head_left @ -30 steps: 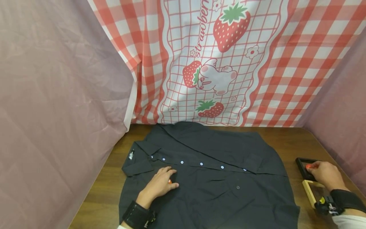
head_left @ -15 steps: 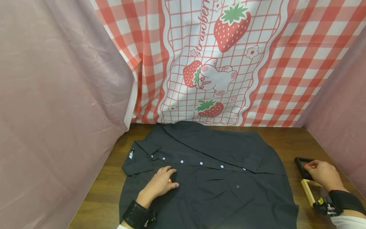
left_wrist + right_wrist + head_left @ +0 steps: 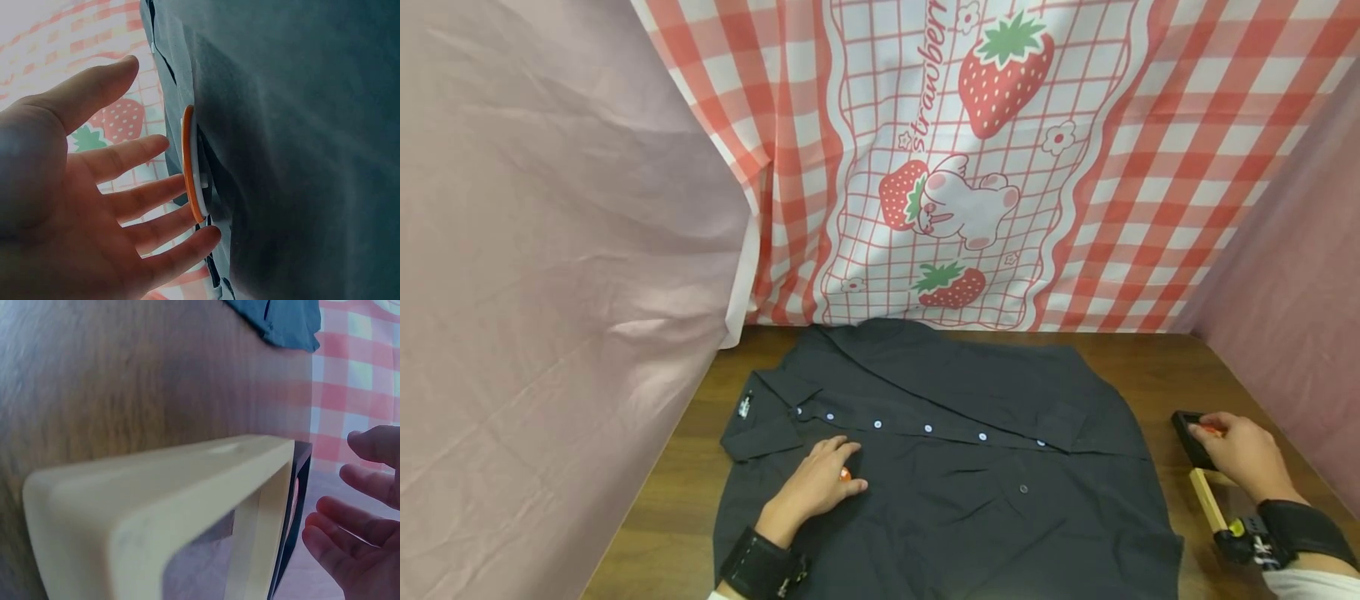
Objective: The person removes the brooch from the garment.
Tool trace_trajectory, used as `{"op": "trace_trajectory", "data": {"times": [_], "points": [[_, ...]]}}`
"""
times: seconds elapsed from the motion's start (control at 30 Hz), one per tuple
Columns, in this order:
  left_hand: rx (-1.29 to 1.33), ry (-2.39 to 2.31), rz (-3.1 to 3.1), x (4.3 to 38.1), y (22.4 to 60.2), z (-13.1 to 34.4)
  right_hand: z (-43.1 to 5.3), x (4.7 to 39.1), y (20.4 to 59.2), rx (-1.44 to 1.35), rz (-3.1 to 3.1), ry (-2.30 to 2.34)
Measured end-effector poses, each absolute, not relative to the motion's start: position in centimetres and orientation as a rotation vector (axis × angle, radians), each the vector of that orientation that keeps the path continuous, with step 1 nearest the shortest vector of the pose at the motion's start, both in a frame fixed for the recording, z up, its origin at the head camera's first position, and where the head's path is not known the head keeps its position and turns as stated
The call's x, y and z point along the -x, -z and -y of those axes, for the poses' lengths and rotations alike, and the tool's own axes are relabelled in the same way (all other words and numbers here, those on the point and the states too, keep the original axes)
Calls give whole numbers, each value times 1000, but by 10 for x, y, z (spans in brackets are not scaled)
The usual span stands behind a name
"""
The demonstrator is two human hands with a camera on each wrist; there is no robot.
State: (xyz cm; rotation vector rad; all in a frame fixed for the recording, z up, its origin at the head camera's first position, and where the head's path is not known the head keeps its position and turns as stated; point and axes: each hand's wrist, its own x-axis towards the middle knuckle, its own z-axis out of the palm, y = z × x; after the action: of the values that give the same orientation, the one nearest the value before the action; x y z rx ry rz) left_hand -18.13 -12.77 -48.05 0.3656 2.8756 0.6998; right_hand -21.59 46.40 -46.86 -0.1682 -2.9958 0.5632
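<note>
A dark button-up shirt [image 3: 940, 500] lies spread on the table, with a row of pale buttons. My left hand [image 3: 817, 483] is over its left part, fingers spread and mostly straight. Beneath those fingers lies a small orange piece [image 3: 846, 475]; the left wrist view shows a thin curved disc [image 3: 189, 164], orange on top and white below, by the fingertips. My right hand [image 3: 1251, 458] is over a small black tray [image 3: 1183, 432], its fingers loosely bent. A red-orange piece [image 3: 1210, 430] shows at its fingertips, partly hidden; the right wrist view shows nothing pinched.
A pale wooden box frame [image 3: 1206, 502] sits against the black tray's near side, at the right of the brown table [image 3: 1150, 375]. A checked strawberry cloth [image 3: 1150, 208] hangs behind. Pinkish curtains [image 3: 565, 292] flank both sides.
My right hand has shifted slightly away from me and left over the black tray. The left hand stays where it was on the shirt.
</note>
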Motion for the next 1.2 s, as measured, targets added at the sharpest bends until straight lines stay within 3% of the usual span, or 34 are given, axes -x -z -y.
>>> {"op": "trace_trajectory", "data": {"times": [0.53, 1.2], "points": [[-309, -708, -2930, 182, 484, 129, -432, 213, 475, 71, 2819, -648], [-268, -724, -2938, 183, 482, 128, -398, 220, 454, -34, 2782, -636]]}}
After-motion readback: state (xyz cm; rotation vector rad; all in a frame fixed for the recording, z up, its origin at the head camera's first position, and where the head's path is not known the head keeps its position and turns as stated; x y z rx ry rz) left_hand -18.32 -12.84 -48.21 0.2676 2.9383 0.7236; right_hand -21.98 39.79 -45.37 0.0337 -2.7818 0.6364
